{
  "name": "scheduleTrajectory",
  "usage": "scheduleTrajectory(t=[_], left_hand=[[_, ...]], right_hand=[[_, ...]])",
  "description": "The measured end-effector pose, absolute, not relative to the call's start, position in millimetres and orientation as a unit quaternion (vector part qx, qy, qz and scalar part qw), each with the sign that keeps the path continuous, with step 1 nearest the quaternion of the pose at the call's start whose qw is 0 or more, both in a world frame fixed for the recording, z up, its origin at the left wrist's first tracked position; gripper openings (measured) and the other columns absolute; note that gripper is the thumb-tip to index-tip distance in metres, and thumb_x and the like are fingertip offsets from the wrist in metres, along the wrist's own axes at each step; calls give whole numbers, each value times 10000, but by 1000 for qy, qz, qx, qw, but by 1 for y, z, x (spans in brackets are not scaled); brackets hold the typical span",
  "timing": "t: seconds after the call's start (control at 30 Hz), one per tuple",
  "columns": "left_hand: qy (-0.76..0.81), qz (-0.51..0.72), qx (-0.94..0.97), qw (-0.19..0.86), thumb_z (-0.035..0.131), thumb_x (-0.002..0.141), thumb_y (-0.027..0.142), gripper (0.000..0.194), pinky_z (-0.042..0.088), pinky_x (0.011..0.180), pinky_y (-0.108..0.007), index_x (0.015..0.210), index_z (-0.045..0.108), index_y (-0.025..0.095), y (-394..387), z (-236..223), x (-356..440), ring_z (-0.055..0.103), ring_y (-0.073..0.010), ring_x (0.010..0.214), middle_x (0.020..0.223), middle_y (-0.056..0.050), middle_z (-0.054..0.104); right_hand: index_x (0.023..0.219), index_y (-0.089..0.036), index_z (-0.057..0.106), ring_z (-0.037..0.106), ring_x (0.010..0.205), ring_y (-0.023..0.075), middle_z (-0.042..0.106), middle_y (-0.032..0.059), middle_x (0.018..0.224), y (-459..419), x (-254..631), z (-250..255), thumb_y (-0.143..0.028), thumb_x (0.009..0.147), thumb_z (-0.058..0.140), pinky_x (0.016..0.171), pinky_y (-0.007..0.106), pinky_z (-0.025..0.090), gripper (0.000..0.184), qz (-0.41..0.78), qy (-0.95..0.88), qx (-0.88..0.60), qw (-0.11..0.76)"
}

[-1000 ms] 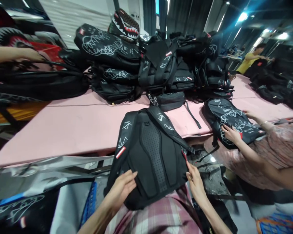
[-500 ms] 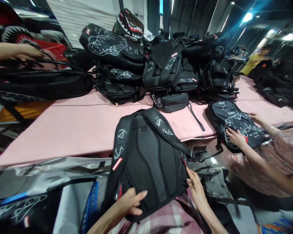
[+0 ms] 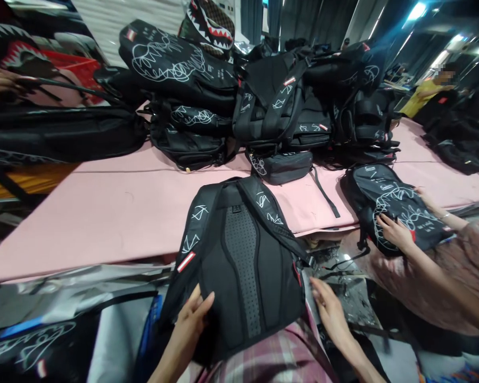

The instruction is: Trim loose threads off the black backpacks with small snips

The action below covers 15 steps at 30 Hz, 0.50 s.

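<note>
A black backpack [image 3: 243,266] lies at the lower centre of the frame, its base over a plaid garment [image 3: 279,354] and its upper end by the near edge of the pink table [image 3: 115,213]. The right hand [image 3: 331,308], at the bag's edge half a second ago, is now just clear of it, fingers loosely spread and holding nothing; we judge that side unsupported by hand. The left hand [image 3: 193,316] is at the lower left side, thumb apart from fingers; how firmly it touches, we cannot tell. Back panel up, the bag points its top toward the table, its long axis running up the frame and leaning slightly left. Beyond it we see a small pouch [image 3: 287,166] and a pile of bags [image 3: 267,106]; at right, a co-worker's hand [image 3: 397,234] rests on a second backpack [image 3: 391,186].
</note>
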<state>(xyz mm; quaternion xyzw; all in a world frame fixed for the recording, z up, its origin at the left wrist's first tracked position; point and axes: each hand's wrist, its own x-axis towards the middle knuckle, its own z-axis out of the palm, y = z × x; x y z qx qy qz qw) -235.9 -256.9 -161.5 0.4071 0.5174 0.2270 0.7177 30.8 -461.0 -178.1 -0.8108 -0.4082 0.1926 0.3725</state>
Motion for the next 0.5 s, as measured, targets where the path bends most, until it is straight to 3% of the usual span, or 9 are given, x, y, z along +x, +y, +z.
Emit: scheduleTrajectory(t=[0.17,0.23,0.3,0.4,0.5], left_hand=[[585,128,679,424,520,709,511,531,514,691,-341,1083,561,137,-242,-157,-249,632,-275,848,917,-97,665],[606,100,741,271,445,772,507,531,509,664,-382,1110,550,110,-239,-160,-250,628,-295,812,949,-136,646],[579,142,789,149,393,829,476,541,504,737,-415,1186,497,83,-234,-167,-247,602,-310,916,1055,-178,610],[497,228,836,45,360,878,398,495,452,886,-454,1233,452,65,-211,-177,-237,528,-311,1082,1159,-214,565],[486,260,834,17,359,887,300,459,397,951,-493,1270,417,54,-166,-167,-231,435,-331,1203,1295,-241,459]], right_hand=[[1088,-208,600,597,955,207,638,89,1034,-404,33,-142,-365,910,404,858,356,480,307,190,-392,-770,467],[1087,-225,594,610,902,179,645,65,991,-365,16,-134,-357,922,402,811,314,491,286,257,-444,-707,486],[1072,-229,598,604,894,167,641,55,980,-323,-5,-135,-329,928,403,790,297,490,262,305,-498,-655,479],[1014,-222,616,569,944,175,634,56,992,-261,-29,-144,-270,923,415,830,322,467,226,288,-561,-621,465],[993,-215,615,544,977,178,624,57,1001,-209,-26,-153,-192,905,414,877,337,443,220,222,-599,-610,470]])
